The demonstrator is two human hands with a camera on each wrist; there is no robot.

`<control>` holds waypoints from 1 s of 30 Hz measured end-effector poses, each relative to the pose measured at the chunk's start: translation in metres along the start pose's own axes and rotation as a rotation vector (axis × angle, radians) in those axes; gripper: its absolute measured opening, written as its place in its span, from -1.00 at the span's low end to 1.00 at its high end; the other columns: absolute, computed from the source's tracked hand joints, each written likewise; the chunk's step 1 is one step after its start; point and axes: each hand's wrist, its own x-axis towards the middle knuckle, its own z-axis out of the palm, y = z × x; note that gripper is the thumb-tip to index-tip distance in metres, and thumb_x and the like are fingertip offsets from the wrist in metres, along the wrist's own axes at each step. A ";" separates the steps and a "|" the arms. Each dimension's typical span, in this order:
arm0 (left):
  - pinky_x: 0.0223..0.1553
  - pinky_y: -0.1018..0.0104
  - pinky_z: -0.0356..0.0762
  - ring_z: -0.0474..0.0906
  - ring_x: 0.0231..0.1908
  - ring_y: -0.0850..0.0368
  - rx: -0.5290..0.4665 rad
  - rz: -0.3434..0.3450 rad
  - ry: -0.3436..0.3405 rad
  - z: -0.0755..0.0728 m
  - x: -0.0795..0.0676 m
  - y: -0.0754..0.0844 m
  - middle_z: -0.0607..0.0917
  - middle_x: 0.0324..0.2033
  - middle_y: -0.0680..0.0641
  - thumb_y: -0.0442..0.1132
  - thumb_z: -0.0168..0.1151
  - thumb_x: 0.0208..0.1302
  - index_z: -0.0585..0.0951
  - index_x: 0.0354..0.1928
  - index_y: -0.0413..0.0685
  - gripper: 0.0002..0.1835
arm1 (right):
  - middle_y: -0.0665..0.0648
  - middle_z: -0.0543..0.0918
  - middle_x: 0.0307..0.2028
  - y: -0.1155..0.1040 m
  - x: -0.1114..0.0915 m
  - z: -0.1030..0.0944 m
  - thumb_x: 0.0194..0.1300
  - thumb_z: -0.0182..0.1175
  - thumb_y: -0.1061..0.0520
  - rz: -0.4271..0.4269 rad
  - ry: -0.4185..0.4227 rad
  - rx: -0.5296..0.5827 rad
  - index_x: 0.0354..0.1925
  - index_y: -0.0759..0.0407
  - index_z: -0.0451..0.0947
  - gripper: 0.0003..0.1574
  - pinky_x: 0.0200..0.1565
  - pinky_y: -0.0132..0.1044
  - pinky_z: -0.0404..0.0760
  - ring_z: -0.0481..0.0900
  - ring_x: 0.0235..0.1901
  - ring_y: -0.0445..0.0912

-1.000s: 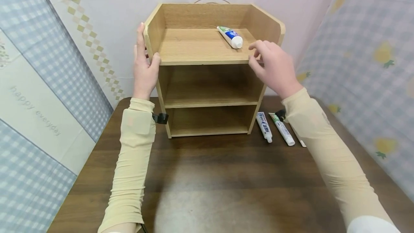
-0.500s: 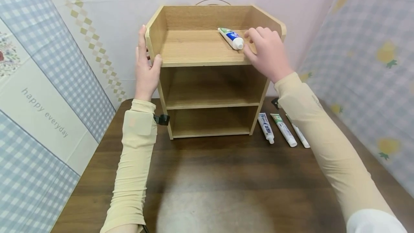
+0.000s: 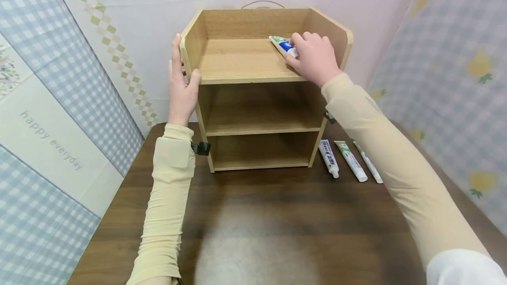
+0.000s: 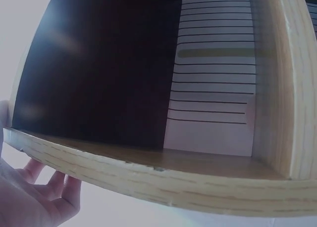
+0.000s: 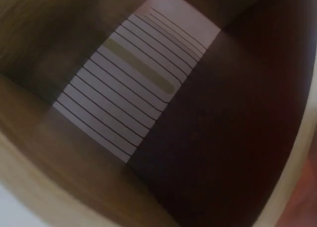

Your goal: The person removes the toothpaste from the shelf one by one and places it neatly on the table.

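Observation:
A small wooden shelf unit stands on the table, its top tray walled at the back and sides. My left hand holds the left side panel, thumb at the front edge and fingers along the outside. The left wrist view shows that hand's curled fingers beside the panel edge. On the top tray lies a toothpaste tube, white with blue and green print. My right hand pinches its cap end between thumb and fingers, which cover the cap. The right wrist view mostly shows a shelf compartment.
Right of the shelf unit, three more toothpaste tubes lie on the brown table: a blue-and-white tube, a green-and-white tube and a slimmer tube near the right sleeve. Patterned cloth hangs around the table.
My right hand has moved left across the top tray, from the right wall to the toothpaste tube, and closed around its cap end. The left hand stays on the side panel.

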 end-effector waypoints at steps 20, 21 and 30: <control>-0.04 0.24 0.45 0.34 0.05 0.17 -0.012 0.036 0.001 0.009 0.010 -0.029 0.29 0.31 -0.09 -0.34 -0.05 0.24 0.03 0.50 0.42 -0.18 | 0.38 0.56 0.06 0.004 0.024 0.001 0.32 -0.19 -0.02 0.042 -0.291 0.017 0.16 0.23 0.30 -0.46 0.04 0.17 0.43 0.50 0.00 0.28; -0.03 0.24 0.45 0.34 0.05 0.18 -0.010 0.036 0.000 0.008 0.009 -0.028 0.28 0.31 -0.08 -0.34 -0.05 0.24 0.03 0.50 0.42 -0.18 | 0.38 0.55 0.07 0.004 0.023 0.000 0.33 -0.19 -0.03 0.041 -0.296 0.023 0.15 0.22 0.30 -0.47 0.04 0.17 0.43 0.50 0.00 0.27; -0.03 0.28 0.42 0.34 0.04 0.15 -0.048 0.034 0.007 0.001 0.005 -0.009 0.27 0.31 -0.12 -0.39 -0.11 0.23 0.03 0.51 0.25 -0.20 | 0.43 0.52 0.15 -0.001 0.007 -0.012 0.33 -0.21 -0.05 0.056 -0.298 0.055 0.23 0.14 0.26 -0.43 0.03 0.19 0.44 0.51 -0.01 0.30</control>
